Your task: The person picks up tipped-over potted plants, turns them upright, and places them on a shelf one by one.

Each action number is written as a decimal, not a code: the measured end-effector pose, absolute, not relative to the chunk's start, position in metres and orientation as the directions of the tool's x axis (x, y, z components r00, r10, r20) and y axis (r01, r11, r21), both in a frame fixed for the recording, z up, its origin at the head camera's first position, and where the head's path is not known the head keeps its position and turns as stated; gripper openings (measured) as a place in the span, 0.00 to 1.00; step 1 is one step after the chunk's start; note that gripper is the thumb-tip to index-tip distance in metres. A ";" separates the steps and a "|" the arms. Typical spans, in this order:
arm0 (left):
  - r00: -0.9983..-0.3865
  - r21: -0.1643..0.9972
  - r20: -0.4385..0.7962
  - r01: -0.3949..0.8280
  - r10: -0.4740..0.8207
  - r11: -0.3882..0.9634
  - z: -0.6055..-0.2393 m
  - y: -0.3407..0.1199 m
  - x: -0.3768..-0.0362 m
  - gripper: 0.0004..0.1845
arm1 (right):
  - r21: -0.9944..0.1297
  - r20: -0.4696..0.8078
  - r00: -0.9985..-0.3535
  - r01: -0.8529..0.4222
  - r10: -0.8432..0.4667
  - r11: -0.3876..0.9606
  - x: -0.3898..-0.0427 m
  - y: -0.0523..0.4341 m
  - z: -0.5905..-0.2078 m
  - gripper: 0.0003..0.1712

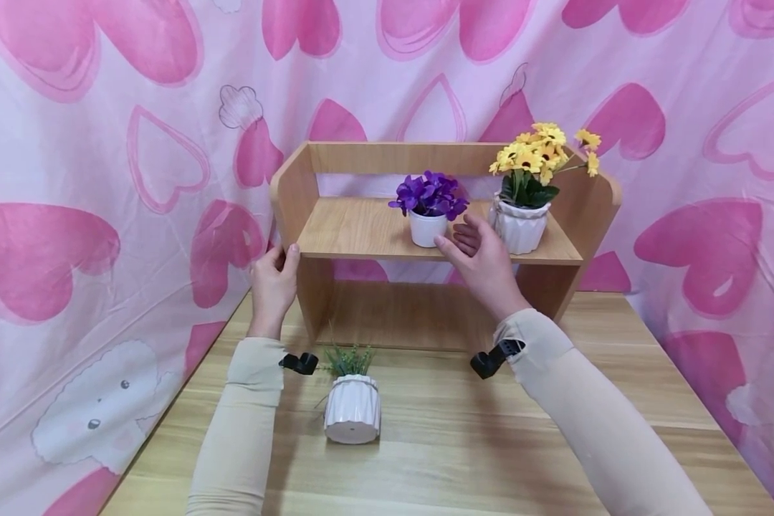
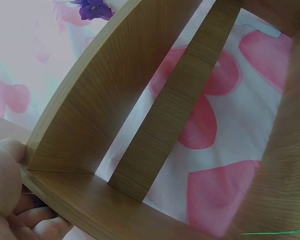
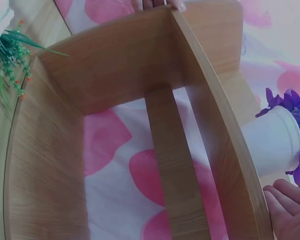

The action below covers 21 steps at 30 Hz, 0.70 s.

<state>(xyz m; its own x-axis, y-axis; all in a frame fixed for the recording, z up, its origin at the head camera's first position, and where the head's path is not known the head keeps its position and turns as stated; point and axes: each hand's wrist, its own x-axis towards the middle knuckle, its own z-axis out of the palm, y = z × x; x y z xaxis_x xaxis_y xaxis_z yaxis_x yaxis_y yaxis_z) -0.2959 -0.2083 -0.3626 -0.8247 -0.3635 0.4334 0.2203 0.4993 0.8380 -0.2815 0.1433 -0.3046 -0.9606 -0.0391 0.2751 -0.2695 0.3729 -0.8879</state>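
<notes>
With my left hand (image 1: 274, 290) gripping the two-tier wooden shelf (image 1: 355, 223), I should bring my relaxed, empty right hand (image 1: 488, 269) low against the purple-flowered pot (image 1: 427, 230).

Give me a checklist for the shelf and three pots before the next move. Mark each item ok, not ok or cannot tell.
1. Left hand holding the wooden shelf: ok, it grips the left side.
2. Purple-flower pot upright: ok, on the upper board.
3. Yellow-flower pot upright: ok, to the right on that board.
4. Right hand touching the purple-flower pot: cannot tell; it is close beside it.
5. Green-plant pot upright: not ok, it lies on its side on the table.
</notes>
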 end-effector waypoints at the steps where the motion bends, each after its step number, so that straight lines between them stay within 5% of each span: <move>1: -0.822 0.837 0.437 0.223 -0.365 0.500 -0.362 -0.208 -0.296 0.24 | -0.884 0.284 -0.958 -0.279 -0.043 0.375 -0.279 0.144 -0.305 0.50; 21: -0.844 0.857 0.397 0.201 -0.361 0.474 -0.362 -0.208 -0.294 0.26 | -0.865 0.342 -0.937 -0.344 -0.071 0.366 -0.245 0.143 -0.330 0.39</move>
<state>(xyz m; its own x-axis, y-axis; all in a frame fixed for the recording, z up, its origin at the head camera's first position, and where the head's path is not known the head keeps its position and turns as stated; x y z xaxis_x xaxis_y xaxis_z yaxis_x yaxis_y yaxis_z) -0.2939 -0.2082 -0.3616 -0.8437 -0.3608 0.3974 0.2009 0.4742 0.8572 -0.2454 0.1427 -0.3300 -0.9368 -0.0712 0.3425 -0.3439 0.3663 -0.8646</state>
